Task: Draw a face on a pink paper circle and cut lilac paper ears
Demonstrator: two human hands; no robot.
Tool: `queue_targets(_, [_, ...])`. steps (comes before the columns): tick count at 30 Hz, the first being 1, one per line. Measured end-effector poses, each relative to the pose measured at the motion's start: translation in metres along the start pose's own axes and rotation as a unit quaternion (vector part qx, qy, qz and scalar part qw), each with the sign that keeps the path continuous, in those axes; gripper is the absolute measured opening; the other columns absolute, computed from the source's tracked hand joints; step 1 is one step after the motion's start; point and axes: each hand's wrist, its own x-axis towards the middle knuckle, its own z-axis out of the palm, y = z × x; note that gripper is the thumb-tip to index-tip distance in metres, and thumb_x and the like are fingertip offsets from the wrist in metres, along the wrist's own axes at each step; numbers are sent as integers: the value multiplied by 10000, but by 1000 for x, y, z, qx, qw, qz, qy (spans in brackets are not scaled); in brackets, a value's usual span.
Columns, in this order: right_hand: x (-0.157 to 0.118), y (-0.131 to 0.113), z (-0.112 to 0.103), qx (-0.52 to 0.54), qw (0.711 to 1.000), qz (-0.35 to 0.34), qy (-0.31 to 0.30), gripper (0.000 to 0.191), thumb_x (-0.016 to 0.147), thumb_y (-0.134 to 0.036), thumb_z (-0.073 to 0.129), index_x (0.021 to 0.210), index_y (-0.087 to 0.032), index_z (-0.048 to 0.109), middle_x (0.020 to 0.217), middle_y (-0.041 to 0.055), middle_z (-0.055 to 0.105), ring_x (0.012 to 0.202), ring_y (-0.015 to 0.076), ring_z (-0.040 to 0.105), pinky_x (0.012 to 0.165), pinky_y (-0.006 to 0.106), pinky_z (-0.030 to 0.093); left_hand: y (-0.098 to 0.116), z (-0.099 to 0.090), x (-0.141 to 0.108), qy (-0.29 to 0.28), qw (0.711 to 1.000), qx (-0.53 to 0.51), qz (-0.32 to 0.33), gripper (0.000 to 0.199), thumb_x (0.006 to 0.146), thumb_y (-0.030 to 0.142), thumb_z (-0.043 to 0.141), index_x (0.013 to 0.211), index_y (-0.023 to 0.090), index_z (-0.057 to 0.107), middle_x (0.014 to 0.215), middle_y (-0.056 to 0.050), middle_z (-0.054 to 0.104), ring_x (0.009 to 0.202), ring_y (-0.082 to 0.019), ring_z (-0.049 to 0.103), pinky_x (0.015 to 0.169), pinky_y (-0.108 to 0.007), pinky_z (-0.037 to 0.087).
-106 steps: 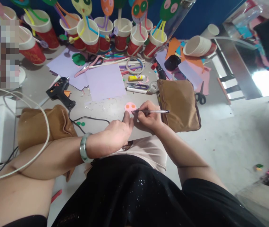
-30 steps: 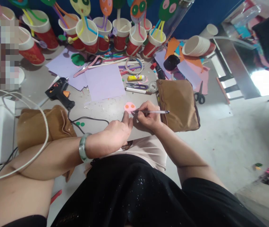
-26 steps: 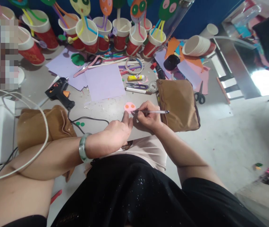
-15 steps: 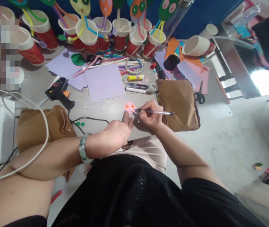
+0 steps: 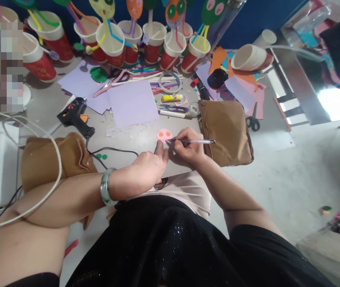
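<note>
Compared with half a second ago, the right hand (image 5: 189, 148) is shifted slightly left; its grip closes around a slim pen (image 5: 200, 141), tip at the flat pink oval (image 5: 164, 137) with two orange rounds (image 5: 161, 134); the left hand (image 5: 149, 169) presses the oval's lower edge, how far its grip opens I cannot tell; scrap-sprinkled table (image 5: 138, 137) separates oval and smooth lilac sheet (image 5: 134, 103); satiny brown pouch (image 5: 226, 131) limits the right side.

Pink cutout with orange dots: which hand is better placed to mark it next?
Probably the right hand: it holds the pen, tip at the lower edge of the pink cutout. The left hand is at that edge, no pen visible.
</note>
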Motion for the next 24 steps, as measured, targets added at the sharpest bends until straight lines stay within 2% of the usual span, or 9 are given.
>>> queue_targets(6, [-1, -1, -1, -15, 1000, 4, -7, 78, 809, -228, 597, 747, -228, 550, 576, -38, 614, 442, 99, 483, 464, 246, 381, 0, 1, 0, 5, 1000, 3, 1, 1105, 842, 440, 833, 1651, -24, 241, 1666, -442, 162, 878, -308, 771, 707, -377, 635])
queue_targets(13, [-4, 8, 3, -17, 996, 35, 86, 70, 800, -230, 601, 776, -239, 536, 587, -33, 564, 487, 133, 494, 493, 278, 426, -1, 2, 1, -13, 1000, 8, 2, 1059, 855, 477, 814, 1647, 16, 284, 1690, -417, 96, 940, -340, 769, 731, -393, 631])
queue_targets(18, [-4, 8, 5, -15, 993, 19, 113, 68, 828, -231, 605, 799, -236, 544, 595, -44, 539, 486, 119, 473, 486, 270, 420, -1, -1, 0, -3, 1000, 20, 7, 1045, 863, 472, 806, 1635, -12, 293, 1679, -426, 146, 922, -334, 771, 708, -382, 625])
queue_targets(24, [-2, 7, 6, -33, 992, 31, 114, 55, 849, -243, 602, 810, -231, 565, 632, -37, 570, 505, 115, 492, 505, 269, 440, -1, -5, -5, 15, 1000, 20, 16, 1011, 859, 466, 813, 1605, -24, 338, 1630, -454, 254, 862, -315, 768, 678, -376, 610])
